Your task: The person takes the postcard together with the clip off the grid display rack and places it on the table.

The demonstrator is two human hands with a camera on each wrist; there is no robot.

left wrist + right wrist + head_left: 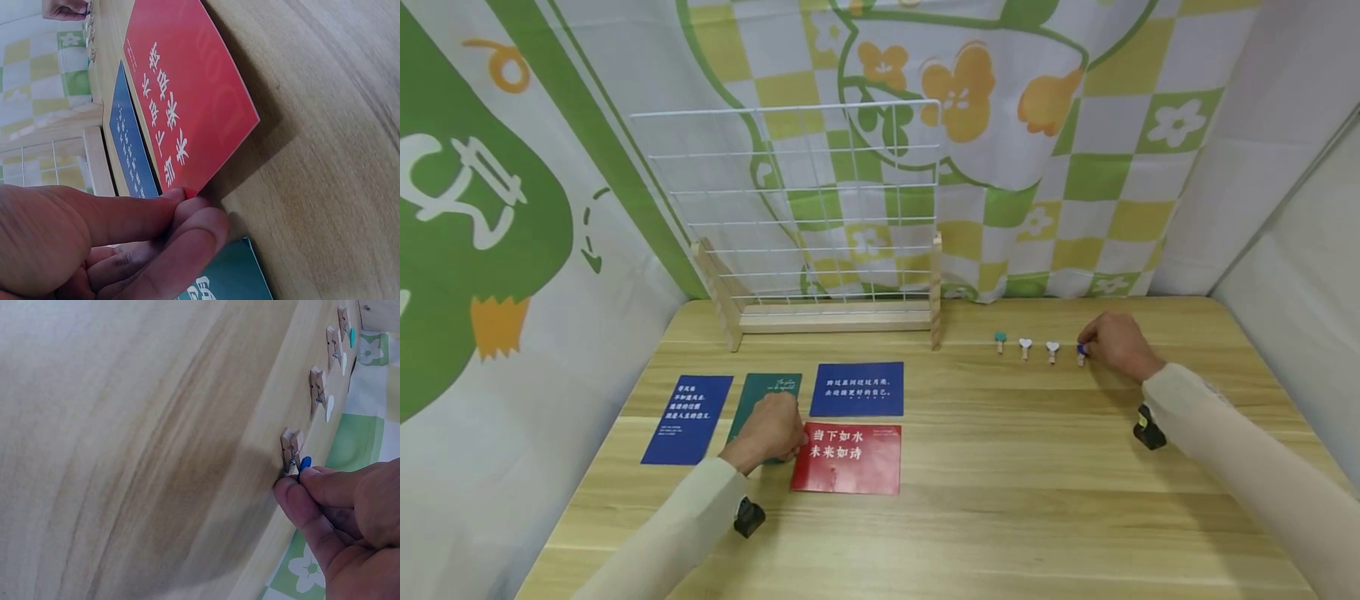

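Note:
My left hand (772, 427) pinches the left edge of a red card (850, 467) between thumb and fingers. In the left wrist view the red card (194, 81) is tilted, its near corner raised off the table. Under that hand lies a green card (767, 390), partly covered. My right hand (1118, 342) pinches a small wooden clothespin (291, 447) with a blue heart (305, 463) by its heart end. Beside it stand in a row two clothespins with white hearts (1052, 346) and one with a teal heart (1000, 337).
A white wire grid rack (820, 221) with wooden feet stands at the table's back left. Blue cards lie at the left (687, 421) and behind the red card (857, 404). Patterned curtains (1075, 208) hang behind the wooden table (1037, 500).

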